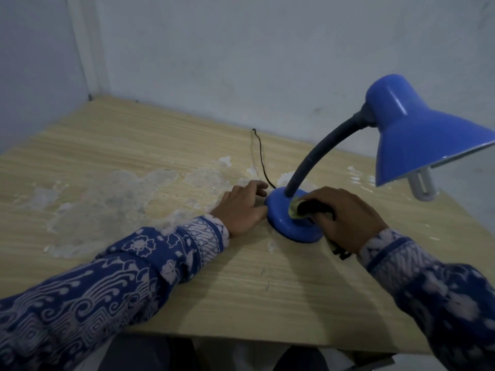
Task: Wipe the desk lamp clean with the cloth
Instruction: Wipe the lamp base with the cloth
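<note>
The bench [166, 277] carries the lamp [292, 220], base near you. Your left hand [245, 207] rests against that base, fingers loosely straight. Your right hand [348, 218] grips the cloth [308, 208], pressed on the base.

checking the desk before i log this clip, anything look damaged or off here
Yes: the desk surface is damaged. Its wood-grain laminate has peeled away in large grey-white patches left of the lamp base, with flakes behind it too. The lamp itself looks intact; the right hand holds the cloth on the base.
</note>
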`<state>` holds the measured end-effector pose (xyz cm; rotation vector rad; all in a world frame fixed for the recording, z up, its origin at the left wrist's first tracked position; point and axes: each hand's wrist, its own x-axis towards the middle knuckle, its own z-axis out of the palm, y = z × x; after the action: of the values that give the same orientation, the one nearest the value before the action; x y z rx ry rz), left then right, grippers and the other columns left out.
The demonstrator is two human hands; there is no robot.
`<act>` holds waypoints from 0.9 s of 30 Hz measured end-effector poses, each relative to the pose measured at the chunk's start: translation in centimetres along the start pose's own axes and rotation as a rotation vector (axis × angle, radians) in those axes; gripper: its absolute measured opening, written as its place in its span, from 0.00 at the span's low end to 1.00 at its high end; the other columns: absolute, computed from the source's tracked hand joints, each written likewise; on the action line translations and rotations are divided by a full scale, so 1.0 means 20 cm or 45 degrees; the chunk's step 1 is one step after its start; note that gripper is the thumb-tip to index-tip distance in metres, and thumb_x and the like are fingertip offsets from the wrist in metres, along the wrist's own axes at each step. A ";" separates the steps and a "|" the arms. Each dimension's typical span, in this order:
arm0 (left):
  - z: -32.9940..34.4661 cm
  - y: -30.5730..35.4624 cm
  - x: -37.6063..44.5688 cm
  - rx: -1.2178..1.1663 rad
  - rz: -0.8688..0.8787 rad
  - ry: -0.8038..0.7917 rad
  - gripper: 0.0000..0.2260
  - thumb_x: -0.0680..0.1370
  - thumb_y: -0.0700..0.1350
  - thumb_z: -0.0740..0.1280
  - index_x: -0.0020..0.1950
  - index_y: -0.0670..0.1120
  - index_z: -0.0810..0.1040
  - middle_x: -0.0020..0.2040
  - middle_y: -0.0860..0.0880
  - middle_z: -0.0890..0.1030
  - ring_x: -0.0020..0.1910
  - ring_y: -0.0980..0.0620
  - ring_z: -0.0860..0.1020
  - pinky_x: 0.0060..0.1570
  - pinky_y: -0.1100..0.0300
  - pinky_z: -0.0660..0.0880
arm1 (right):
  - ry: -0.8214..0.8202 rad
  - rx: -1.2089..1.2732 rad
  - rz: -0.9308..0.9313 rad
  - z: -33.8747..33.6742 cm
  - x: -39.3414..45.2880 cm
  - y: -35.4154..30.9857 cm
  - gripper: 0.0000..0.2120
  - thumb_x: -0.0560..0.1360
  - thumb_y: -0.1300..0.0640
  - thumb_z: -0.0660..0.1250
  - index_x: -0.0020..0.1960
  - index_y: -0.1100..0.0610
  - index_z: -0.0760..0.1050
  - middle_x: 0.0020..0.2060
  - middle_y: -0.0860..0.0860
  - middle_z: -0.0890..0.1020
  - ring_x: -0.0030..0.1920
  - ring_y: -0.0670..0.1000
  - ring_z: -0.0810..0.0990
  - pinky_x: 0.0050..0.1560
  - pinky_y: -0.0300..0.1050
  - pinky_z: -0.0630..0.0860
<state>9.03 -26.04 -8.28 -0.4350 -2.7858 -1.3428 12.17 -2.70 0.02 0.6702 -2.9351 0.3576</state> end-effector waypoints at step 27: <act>0.06 0.05 0.01 0.434 -0.038 0.050 0.28 0.76 0.70 0.59 0.70 0.56 0.67 0.69 0.52 0.73 0.67 0.46 0.68 0.66 0.49 0.63 | -0.180 -0.052 0.153 0.00 0.15 0.21 0.13 0.76 0.56 0.64 0.58 0.46 0.80 0.57 0.48 0.81 0.56 0.53 0.79 0.60 0.52 0.76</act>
<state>9.23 -24.55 -8.24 -0.3483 -2.9150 -0.8406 7.62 -0.27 -0.40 0.5363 -3.1170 0.2701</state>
